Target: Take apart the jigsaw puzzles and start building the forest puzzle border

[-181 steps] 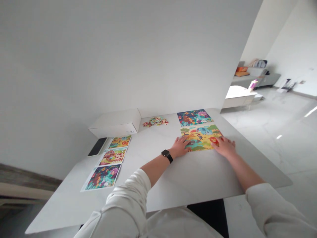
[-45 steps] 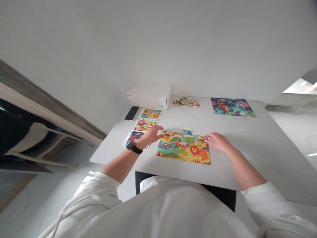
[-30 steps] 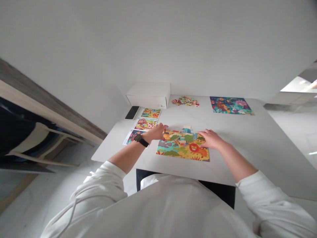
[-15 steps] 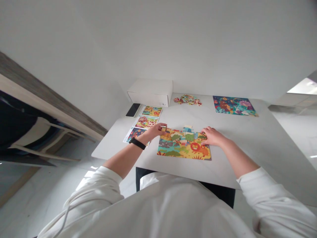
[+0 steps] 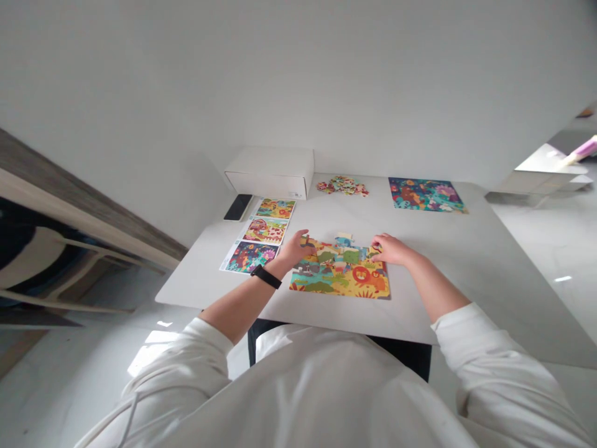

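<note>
Lying flat near the front edge of the white table (image 5: pixel 466 261): the lion jigsaw (image 5: pixel 339 275), long axis running left to right across the body. Sitting at its far edge, detached: a pale loose piece (image 5: pixel 344 237), roughly midway between the two hands.

Resting on the far left corner of the jigsaw: left hand (image 5: pixel 295 247), fingers curled down onto the pieces there, wrist strapped with a black watch (image 5: pixel 265 276), forearm reaching in from the lower left. Grasping a piece or merely pressing: cannot tell at this size.

Resting on the far right corner: right hand (image 5: pixel 390 249), palm down, fingers bent toward the top edge, forearm angling in from the lower right. Clenched on anything or simply bearing down: likewise not discernible.

Both hands bracketing the top edge, neither clearly nearer the loose piece; left perhaps marginally further off.

Lying well apart from the hands:
- Three reference cards (image 5: pixel 261 231) in a column just left of the jigsaw.
- Black phone (image 5: pixel 237 206) beyond them.
- White box (image 5: pixel 270 172) against the wall.
- Heap of loose pieces (image 5: pixel 342 185) at the back centre.
- Completed blue jigsaw (image 5: pixel 425 195) at the back right.
</note>
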Demonstrator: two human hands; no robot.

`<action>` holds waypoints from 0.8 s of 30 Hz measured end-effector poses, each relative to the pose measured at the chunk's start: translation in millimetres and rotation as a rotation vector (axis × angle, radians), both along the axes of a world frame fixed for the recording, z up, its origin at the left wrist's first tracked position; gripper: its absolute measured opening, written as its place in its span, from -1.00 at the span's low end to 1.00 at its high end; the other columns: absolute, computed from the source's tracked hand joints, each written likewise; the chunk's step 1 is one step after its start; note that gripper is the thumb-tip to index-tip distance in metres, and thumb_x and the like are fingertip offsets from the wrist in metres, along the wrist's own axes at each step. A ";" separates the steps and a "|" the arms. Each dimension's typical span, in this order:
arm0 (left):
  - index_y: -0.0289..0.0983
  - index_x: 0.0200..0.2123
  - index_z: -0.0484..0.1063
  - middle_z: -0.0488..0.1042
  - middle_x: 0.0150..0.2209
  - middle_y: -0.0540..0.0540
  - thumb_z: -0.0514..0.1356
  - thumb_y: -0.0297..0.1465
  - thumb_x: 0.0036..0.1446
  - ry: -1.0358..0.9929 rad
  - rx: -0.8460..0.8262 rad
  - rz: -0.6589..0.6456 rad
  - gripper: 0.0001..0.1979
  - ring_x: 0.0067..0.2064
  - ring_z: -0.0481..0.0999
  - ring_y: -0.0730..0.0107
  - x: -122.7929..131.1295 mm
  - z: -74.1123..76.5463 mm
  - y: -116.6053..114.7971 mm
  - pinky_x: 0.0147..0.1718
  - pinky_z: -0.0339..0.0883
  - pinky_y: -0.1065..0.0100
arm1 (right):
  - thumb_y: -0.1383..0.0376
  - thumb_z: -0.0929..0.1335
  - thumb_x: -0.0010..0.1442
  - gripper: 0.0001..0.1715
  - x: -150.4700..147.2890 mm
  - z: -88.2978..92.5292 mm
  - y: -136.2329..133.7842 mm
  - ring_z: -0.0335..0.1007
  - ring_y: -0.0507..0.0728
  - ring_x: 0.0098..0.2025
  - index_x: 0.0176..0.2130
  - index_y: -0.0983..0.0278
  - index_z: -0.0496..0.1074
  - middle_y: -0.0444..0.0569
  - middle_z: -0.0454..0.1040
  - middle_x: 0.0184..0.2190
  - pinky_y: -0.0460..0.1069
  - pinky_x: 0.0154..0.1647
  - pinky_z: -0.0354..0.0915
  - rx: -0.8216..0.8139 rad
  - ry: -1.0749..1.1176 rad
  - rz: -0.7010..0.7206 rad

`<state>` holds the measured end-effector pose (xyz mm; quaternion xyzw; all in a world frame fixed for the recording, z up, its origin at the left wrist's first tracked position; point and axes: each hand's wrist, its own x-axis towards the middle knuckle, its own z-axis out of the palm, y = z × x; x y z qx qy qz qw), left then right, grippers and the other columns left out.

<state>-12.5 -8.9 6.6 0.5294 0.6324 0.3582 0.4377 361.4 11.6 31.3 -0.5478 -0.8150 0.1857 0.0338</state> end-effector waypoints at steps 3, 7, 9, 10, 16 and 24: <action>-0.18 0.27 0.45 0.62 -0.12 -0.10 0.52 -0.41 -0.10 -0.005 0.020 -0.037 -0.19 -0.19 0.63 0.21 11.5 5.6 8.1 -0.17 0.52 0.24 | 0.29 0.60 0.07 -0.65 6.8 -2.3 -0.4 0.56 0.19 -0.14 -0.14 0.16 0.53 -0.03 0.65 -0.16 -0.03 -0.16 0.36 -0.040 0.033 -0.065; -0.18 0.22 0.49 0.63 -0.15 -0.08 0.48 -0.47 -0.10 0.048 0.110 -0.041 -0.26 -0.21 0.62 0.23 18.8 17.8 20.7 -0.16 0.51 0.25 | 0.31 0.55 0.14 -0.66 14.1 0.7 -2.4 0.60 0.19 -0.13 -0.07 0.14 0.55 -0.03 0.70 -0.11 -0.04 -0.17 0.34 -0.053 0.057 -0.131; -0.19 0.19 0.51 0.62 -0.17 -0.07 0.47 -0.47 -0.08 0.091 0.140 -0.040 -0.31 -0.23 0.61 0.24 18.0 23.0 25.4 -0.16 0.50 0.24 | 0.31 0.51 0.19 -0.71 16.7 4.4 -4.0 0.60 0.17 -0.16 -0.05 0.14 0.56 -0.03 0.71 -0.11 -0.04 -0.18 0.34 -0.072 0.063 -0.104; -0.19 0.18 0.51 0.62 -0.17 -0.07 0.46 -0.46 -0.07 0.096 0.154 -0.038 -0.32 -0.23 0.61 0.25 16.8 25.2 27.0 -0.16 0.51 0.24 | 0.31 0.49 0.21 -0.73 17.8 6.4 -4.9 0.60 0.17 -0.17 -0.05 0.14 0.57 -0.03 0.71 -0.12 -0.04 -0.18 0.34 -0.079 0.066 -0.087; -0.16 0.23 0.48 0.61 -0.11 -0.08 0.45 -0.41 -0.02 -0.008 0.255 -0.002 -0.31 -0.17 0.62 0.26 7.2 38.4 26.5 -0.13 0.53 0.25 | 0.28 0.41 0.28 -0.72 21.9 14.1 -7.8 0.61 0.18 -0.16 -0.02 0.13 0.61 -0.04 0.72 -0.13 -0.04 -0.14 0.37 -0.069 0.149 -0.021; -0.20 0.22 0.46 0.59 -0.12 -0.08 0.54 -0.35 -0.06 -0.376 0.167 -0.113 -0.26 -0.19 0.64 0.29 38.3 46.0 12.6 -0.15 0.57 0.26 | 0.19 0.42 0.24 -0.70 30.1 11.1 -2.3 0.60 0.19 -0.22 -0.04 0.16 0.62 -0.04 0.72 -0.18 -0.01 -0.17 0.42 -0.079 0.261 -0.109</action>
